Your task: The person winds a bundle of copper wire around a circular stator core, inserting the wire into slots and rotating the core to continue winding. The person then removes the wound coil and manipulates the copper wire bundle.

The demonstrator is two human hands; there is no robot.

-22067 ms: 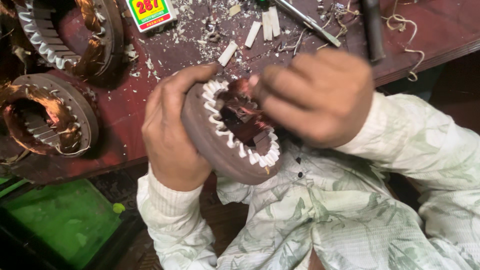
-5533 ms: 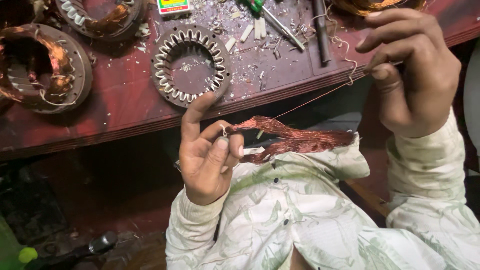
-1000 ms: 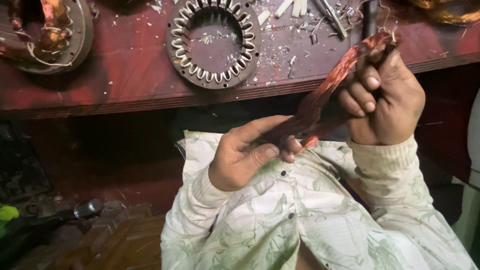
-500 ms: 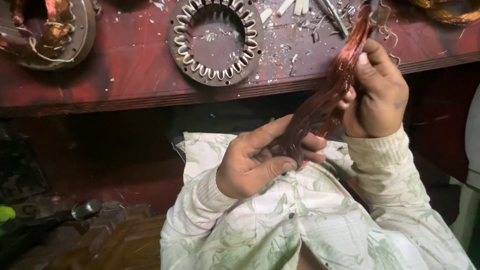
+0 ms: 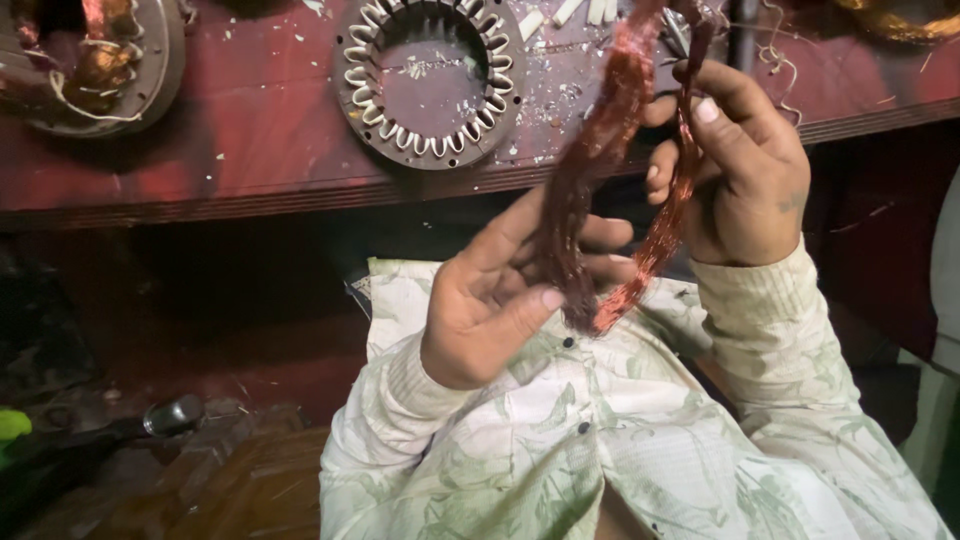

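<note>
2 hands, left hand (image 5: 490,310) and right hand (image 5: 745,175), each grip grasping the copper coil (image 5: 600,170).

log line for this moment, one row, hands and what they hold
left hand: grips lower end of copper wire coil | right hand: pinches coil's other strand | empty stator core: flat on red workbench

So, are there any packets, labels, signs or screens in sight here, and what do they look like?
None in view: no packet, label, sign or screen.
What shows instead: a copper wire bundle held between the left hand and the right hand.
An empty round stator core with pale slot liners lies on the red bench.
</note>
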